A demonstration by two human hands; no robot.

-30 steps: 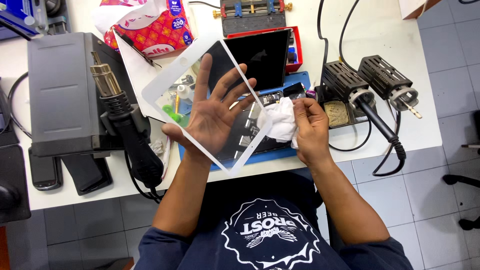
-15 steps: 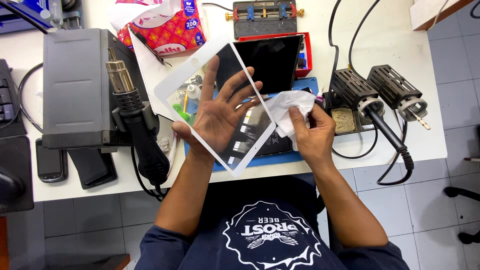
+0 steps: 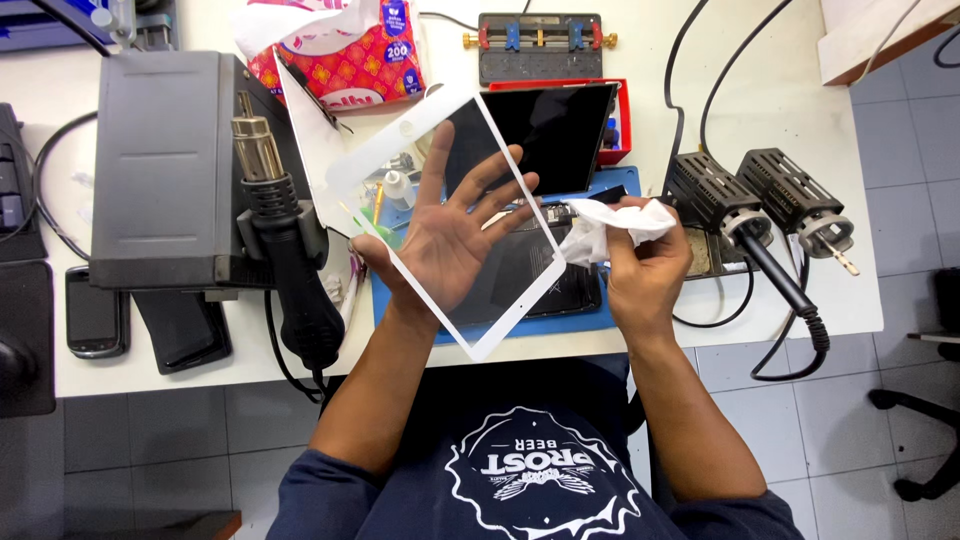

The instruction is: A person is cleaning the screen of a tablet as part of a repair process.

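The left hand lies flat and spread, palm up, behind a white-framed glass panel, holding it tilted above the table. At its 3 o'clock, the right hand is clenched on a crumpled white cloth, which touches the panel's right edge. A blue mat lies under the panel. A black heat gun rests at the panel's 9 o'clock, a tissue pack at its 11 o'clock.
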